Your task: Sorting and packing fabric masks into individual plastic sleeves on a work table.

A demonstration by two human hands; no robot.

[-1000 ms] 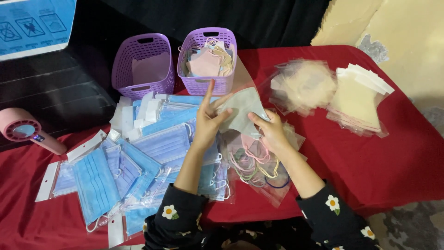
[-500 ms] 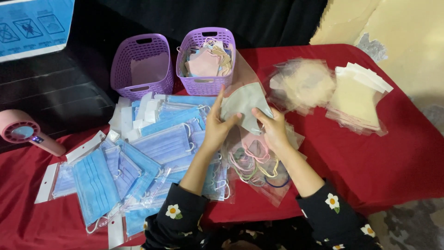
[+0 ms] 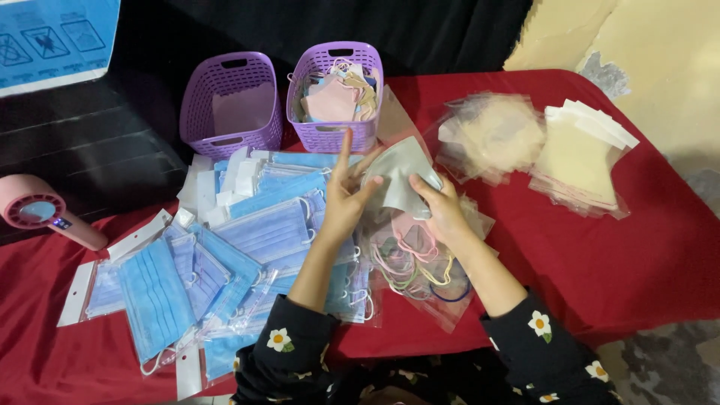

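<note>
My left hand and my right hand both hold a grey-green folded face mask in a clear plastic sleeve, lifted a little above the red table. Left fingers press its left edge, index finger pointing up. Right fingers pinch its lower right edge. Beneath the hands lies a pile of clear-bagged coloured masks with looped ear straps. Just beyond stands a purple basket holding pink and beige masks.
A second purple basket, nearly bare, stands left of the first. Blue surgical masks in bags spread across the left. Beige bagged masks and a cream stack lie at the right. A pink handheld fan rests far left.
The hands have lifted the bagged grey-green mask slightly and drawn it nearer, turning it between the fingers. The left hand shifted from flat on it to gripping its edge.
</note>
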